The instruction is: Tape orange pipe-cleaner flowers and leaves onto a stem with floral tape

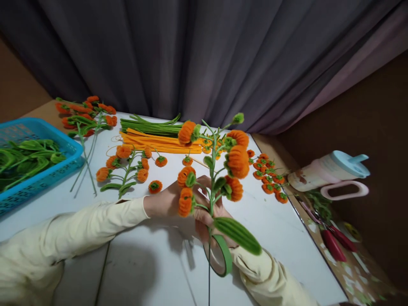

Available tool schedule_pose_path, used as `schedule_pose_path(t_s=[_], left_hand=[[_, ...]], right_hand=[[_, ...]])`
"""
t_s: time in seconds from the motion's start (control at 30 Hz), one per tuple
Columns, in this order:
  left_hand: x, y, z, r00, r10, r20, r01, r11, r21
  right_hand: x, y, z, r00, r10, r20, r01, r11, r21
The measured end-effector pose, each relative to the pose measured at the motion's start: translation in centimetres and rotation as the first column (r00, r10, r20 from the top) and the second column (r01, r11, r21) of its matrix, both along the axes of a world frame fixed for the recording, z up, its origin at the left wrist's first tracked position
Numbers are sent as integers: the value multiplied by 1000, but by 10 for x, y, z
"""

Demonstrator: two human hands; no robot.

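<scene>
Upright before me is an artificial flower branch [213,178] made of chenille stems, with several orange blooms, green calyxes and a bud on top. One long ribbed green leaf [238,235] sticks out low on its right. My left hand [167,199] reaches in from the left, its fingers closed round the stem and partly covered by blooms. On the stem's other side, my right hand [225,214] is closed, with a roll of green floral tape [227,257] hanging at its palm. Its fingertips are partly hidden behind the stem.
A blue basket [75,148] of green leaves stands left. Finished branches [126,176], green chenille stems [149,126], orange stems [159,142] and loose blooms [267,174] lie on the white table [270,263]. Right: a tumbler [325,170] and red-handled pliers [334,244]. A curtain [191,55] hangs behind.
</scene>
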State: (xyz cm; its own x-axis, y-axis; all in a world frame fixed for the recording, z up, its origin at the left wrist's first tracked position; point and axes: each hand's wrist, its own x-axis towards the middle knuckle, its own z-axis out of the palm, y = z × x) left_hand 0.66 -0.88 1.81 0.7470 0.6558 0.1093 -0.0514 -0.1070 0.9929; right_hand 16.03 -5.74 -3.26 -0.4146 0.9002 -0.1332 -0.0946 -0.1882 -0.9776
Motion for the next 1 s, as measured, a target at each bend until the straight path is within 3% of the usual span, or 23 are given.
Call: schedule_pose_path(t_s=[0.07, 0.17, 0.27, 0.37, 0.57, 0.67, 0.8, 0.9, 1.0], left_hand=[[2, 3, -5, 995, 96, 28, -95, 995, -24], [3, 5, -17, 969, 242, 43, -239, 969, -54], [2, 1, -24, 947, 322, 0, -322, 946, -43], [3, -8, -20, 935, 354, -8, -354, 934, -42], [11, -20, -12, 902, 430, 31, -386, 838, -386], [12, -20, -13, 899, 435, 50, -355, 791, -498], [12, -20, -14, 908, 398, 128, -277, 802, -529], [11, -21, -13, 927, 332, 173, -176, 795, -581], [10, -23, -14, 941, 271, 201, -95, 784, -613]], right_hand=[[3, 4, 10, 997, 5, -77, -7, 1000, -24], [9, 11, 22, 987, -136, -81, 137, 990, 13], [14, 14, 29, 950, -308, 51, 300, 945, 129], [11, 10, 32, 900, -395, 181, 339, 899, 275], [-1, -2, 34, 818, -469, 334, 296, 840, 454], [0, -5, 38, 862, -394, 319, 267, 887, 376], [6, -5, 41, 940, -255, 225, 217, 959, 181], [12, -2, 35, 973, -185, 138, 181, 983, 41], [13, 1, 24, 998, -40, -45, 36, 996, -80]])
